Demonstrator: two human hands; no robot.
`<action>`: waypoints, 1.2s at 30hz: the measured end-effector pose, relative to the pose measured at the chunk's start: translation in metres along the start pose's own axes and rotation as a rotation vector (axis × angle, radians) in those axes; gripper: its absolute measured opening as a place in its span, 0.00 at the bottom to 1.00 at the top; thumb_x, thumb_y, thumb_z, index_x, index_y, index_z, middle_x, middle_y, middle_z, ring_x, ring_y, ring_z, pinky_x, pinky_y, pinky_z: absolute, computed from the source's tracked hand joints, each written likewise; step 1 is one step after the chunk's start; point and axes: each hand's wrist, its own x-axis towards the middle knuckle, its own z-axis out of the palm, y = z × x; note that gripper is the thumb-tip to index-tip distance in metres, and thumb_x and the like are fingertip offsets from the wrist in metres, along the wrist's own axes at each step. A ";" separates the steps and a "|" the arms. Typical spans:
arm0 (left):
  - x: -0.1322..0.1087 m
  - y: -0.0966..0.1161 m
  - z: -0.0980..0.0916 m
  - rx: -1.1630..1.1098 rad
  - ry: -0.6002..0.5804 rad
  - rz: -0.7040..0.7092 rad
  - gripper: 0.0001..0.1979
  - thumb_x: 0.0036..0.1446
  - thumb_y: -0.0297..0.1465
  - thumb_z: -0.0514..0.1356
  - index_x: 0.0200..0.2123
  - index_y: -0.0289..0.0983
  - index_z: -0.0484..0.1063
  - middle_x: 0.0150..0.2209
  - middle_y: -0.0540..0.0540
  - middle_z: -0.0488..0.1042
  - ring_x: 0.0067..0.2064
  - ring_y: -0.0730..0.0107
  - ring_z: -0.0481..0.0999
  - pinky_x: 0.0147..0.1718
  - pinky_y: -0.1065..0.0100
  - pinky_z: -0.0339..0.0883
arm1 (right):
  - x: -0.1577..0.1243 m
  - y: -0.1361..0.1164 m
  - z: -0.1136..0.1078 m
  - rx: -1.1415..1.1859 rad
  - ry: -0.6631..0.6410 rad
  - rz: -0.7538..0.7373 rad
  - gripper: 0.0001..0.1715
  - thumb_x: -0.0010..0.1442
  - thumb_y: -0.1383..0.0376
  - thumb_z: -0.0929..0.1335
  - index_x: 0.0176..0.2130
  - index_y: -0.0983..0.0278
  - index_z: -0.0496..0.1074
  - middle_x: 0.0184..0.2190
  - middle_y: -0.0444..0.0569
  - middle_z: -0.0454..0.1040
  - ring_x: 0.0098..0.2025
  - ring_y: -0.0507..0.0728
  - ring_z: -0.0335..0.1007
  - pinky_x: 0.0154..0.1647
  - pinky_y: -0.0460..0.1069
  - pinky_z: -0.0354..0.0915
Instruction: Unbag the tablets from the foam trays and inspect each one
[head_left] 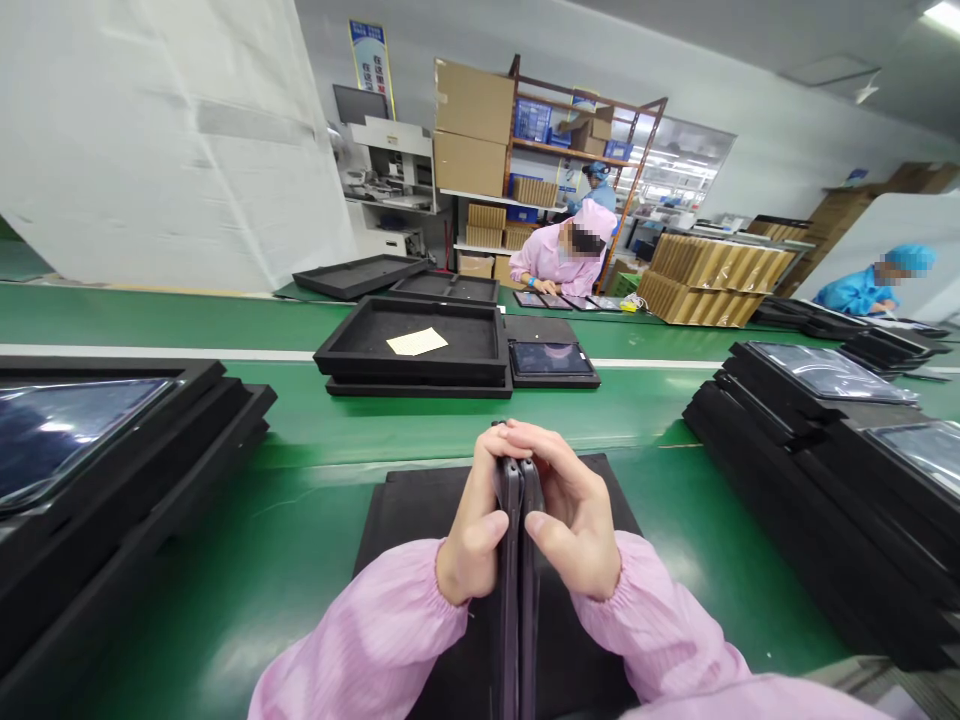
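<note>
Two thin dark tablet-like devices stand on edge side by side at the lower centre. Around the far end of the left device (510, 580) my left hand (478, 515) is closed, its thumb on the outer face. My right hand (574, 510) grips the right device (530, 590) in the same way, and the fingertips of both hands meet over the top. Under them lies a flat black mat or tray (427, 510) on the green table (300, 540).
Black trays holding film-covered screens are stacked at left (180, 450) and right (795, 440). Ahead sit more black trays (412, 365), one with a yellow paper (418, 342), beside a tablet (551, 358). Across the table a person in pink (562, 250) bends over several devices.
</note>
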 end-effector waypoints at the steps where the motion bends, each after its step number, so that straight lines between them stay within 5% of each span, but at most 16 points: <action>1: 0.000 0.000 0.000 -0.005 -0.001 -0.002 0.19 0.55 0.51 0.58 0.43 0.45 0.69 0.45 0.47 0.64 0.51 0.51 0.64 0.56 0.48 0.58 | 0.000 0.000 0.000 -0.002 -0.001 0.000 0.34 0.51 0.70 0.67 0.58 0.57 0.72 0.56 0.51 0.75 0.62 0.65 0.67 0.65 0.63 0.63; 26: 0.004 -0.005 -0.002 0.001 -0.021 0.004 0.18 0.56 0.50 0.58 0.44 0.45 0.70 0.45 0.46 0.65 0.48 0.52 0.66 0.50 0.51 0.63 | -0.001 0.001 0.004 0.005 0.069 0.044 0.23 0.61 0.64 0.67 0.56 0.57 0.73 0.55 0.51 0.76 0.60 0.65 0.69 0.63 0.62 0.65; 36: 0.007 -0.004 0.000 -0.032 0.012 -0.024 0.18 0.53 0.50 0.60 0.42 0.45 0.71 0.42 0.47 0.65 0.45 0.54 0.65 0.48 0.52 0.63 | -0.004 0.002 0.003 -0.001 0.041 0.079 0.31 0.54 0.68 0.66 0.58 0.58 0.70 0.58 0.51 0.72 0.63 0.66 0.65 0.66 0.64 0.62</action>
